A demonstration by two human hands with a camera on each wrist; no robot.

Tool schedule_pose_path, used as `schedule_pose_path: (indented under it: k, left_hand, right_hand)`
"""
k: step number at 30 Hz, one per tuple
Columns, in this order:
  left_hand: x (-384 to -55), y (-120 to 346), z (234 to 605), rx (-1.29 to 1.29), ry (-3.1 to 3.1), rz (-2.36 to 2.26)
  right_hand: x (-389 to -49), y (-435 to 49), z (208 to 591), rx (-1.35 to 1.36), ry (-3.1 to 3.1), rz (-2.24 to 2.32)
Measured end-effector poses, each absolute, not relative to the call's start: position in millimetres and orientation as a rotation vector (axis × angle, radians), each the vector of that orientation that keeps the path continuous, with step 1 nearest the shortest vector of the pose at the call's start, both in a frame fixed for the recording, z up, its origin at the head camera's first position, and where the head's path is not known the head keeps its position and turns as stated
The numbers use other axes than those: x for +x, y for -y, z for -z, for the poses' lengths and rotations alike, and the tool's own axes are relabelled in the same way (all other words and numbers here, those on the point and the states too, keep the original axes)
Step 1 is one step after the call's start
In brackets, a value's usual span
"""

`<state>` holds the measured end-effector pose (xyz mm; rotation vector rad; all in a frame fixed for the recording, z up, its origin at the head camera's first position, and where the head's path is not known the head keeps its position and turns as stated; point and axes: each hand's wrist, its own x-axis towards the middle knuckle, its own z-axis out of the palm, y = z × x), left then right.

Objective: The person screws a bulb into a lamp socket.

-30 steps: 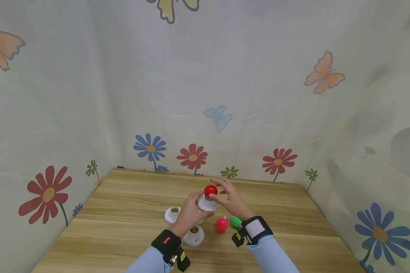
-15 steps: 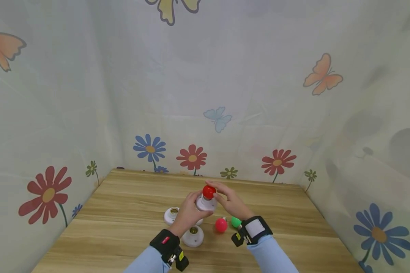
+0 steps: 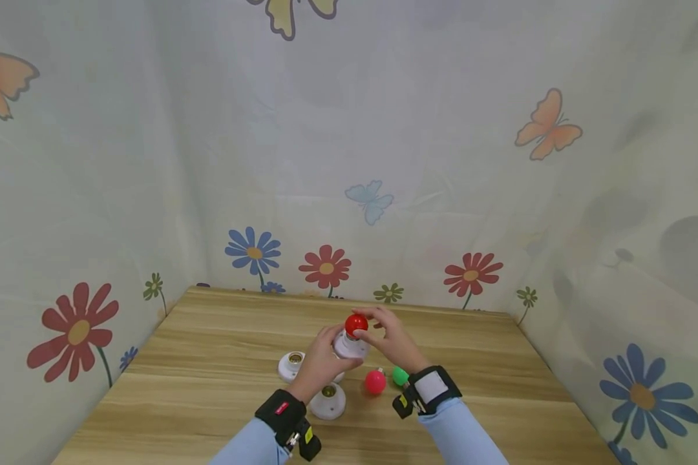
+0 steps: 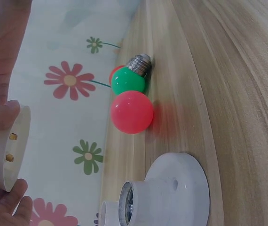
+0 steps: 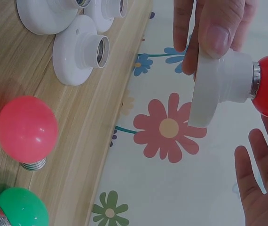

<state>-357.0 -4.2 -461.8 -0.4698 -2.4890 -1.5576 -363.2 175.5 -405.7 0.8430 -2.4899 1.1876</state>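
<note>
My left hand grips a white lamp socket by its round base, held up over the table. In the left wrist view, brass terminals show on the underside of its base. A red light bulb sits in the socket's mouth, and in the right wrist view a strip of its metal cap shows at the rim. My right hand pinches the bulb's glass, thumb in front and fingers over the top and far side. In the right wrist view the other fingers of that hand spread below the bulb.
On the wooden table stand three more white sockets, one in front, one farther left and one partly behind my left hand. A pink bulb and a green bulb lie to the right, with an orange-red bulb behind the green one.
My right hand's thumb slid off to the bulb's right side half a second ago and is now back across its front. The left hand and socket have barely shifted.
</note>
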Motion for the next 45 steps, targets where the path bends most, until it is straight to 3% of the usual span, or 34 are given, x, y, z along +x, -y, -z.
schedule_pose_path:
  k: [14, 36, 45]
  left_hand:
    - [-357.0, 3.9, 460.9, -0.449, 2.504, 1.557]
    - [-353.6, 4.4, 463.6, -0.459, 2.506, 1.538]
    - [-354.2, 4.7, 463.0, -0.448, 2.511, 1.529]
  right_hand:
    - [-364.6, -180.4, 409.3, 1.051, 2.433, -1.244]
    - [-365.6, -173.5, 413.1, 0.839, 2.468, -1.225]
    - [-361.6, -175.8, 412.4, 0.986, 2.464, -1.278]
